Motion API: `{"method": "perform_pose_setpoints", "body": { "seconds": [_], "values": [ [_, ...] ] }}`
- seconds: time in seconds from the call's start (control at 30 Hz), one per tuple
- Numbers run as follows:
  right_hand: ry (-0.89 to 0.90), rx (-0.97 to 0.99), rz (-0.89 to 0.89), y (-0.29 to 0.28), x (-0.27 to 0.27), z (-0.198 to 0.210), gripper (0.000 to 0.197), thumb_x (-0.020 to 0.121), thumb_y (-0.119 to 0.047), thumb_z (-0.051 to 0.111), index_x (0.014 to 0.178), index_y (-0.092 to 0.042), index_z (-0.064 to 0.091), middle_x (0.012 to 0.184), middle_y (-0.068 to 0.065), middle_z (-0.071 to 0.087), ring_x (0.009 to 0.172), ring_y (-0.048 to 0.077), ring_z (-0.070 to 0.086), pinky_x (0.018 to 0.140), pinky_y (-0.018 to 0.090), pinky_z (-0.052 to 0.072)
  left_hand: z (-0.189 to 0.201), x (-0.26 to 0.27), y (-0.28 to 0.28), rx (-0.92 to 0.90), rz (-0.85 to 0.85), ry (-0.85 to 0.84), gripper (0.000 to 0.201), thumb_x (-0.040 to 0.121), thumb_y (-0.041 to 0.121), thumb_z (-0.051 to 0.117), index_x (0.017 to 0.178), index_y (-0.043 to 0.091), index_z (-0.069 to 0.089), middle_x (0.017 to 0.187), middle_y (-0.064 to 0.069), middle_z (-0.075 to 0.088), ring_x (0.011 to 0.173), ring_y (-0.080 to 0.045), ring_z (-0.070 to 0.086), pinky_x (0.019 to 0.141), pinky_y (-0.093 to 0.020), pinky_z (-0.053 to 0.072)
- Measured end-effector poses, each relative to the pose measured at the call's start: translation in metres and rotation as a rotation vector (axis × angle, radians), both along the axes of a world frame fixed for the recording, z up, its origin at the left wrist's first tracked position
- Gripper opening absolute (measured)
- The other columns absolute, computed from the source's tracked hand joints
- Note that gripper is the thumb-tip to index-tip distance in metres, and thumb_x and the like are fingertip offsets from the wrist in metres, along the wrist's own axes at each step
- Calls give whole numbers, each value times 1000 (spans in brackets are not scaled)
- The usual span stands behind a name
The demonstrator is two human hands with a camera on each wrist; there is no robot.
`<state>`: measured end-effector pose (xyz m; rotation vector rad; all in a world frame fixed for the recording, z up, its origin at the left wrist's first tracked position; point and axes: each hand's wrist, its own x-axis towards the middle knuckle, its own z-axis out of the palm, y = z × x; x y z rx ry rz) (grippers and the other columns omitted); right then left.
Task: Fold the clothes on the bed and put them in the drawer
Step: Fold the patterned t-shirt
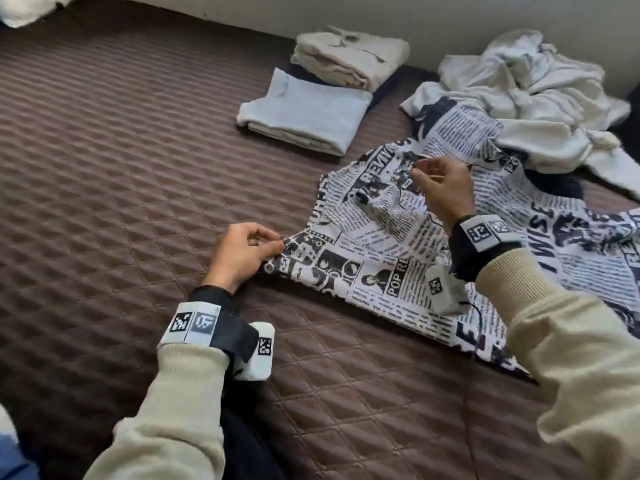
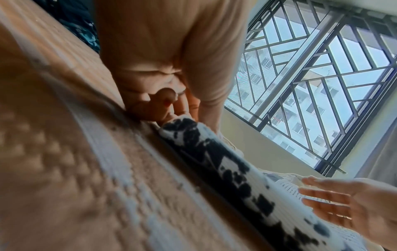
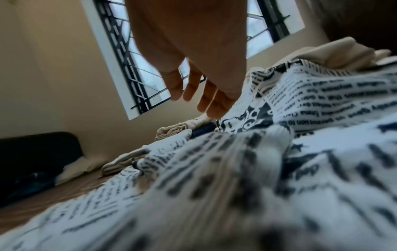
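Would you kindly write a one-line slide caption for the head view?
Left hand pinches the newspaper-print garment at its corner on the quilted bed; right hand hovers above it.

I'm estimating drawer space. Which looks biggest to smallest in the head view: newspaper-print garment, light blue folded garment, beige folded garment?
1. newspaper-print garment, though nearest the camera.
2. light blue folded garment.
3. beige folded garment, farther off, so this ranking is unsure.

I count two hands: my left hand (image 1: pixel 242 256) and my right hand (image 1: pixel 441 188). I see one newspaper-print cloth (image 1: pixel 398 244), two folded clothes, a pale blue one (image 1: pixel 304 112) and a cream one (image 1: pixel 349 55), and one messy pile (image 1: pixel 530 95).
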<state>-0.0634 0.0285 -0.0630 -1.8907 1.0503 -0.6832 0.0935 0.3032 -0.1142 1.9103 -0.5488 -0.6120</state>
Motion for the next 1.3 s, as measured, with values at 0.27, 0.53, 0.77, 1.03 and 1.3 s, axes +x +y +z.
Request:
{"method": "perform_pose_setpoints", "body": {
  "seconds": [0.27,0.53,0.77,1.03,1.3],
  "values": [
    [681,12,350,-4,33,-3,43,72,-46,79,77,-12,54,74,0,55,66,15,49,53,26,36,3,4,2,64,-47,15,21,80,5,75,84,24,69,76,-2,70,69,-13,61,72,-26,52],
    [288,92,28,-46,50,4,24,81,-27,73,76,-7,60,79,9,56,86,23,60,71,32,44,8,2,0,92,-67,-60,13,84,18,73,91,29,72,89,-2,73,87,-24,68,87,-46,55],
    [443,76,129,-40,48,-10,21,91,-26,61,81,-8,59,78,4,54,85,22,53,64,27,40,23,-4,6,239,-300,88,43,57,29,86,98,27,71,90,5,76,89,-15,70,92,-41,52],
    [226,267,19,-49,45,-7,24,78,-32,79,77,-13,65,83,9,70,84,30,69,85,44,56,13,10,20,296,-93,-69,14,77,29,79,68,23,70,69,2,70,70,-17,61,73,-42,51],
    [-33,312,-59,-35,41,23,20,76,-15,81,81,-1,68,61,2,68,56,15,67,59,29,56,35,-1,14,-163,131,415,17,69,5,75,77,-2,62,79,-12,66,66,-16,68,57,-31,61]
  ]
}}
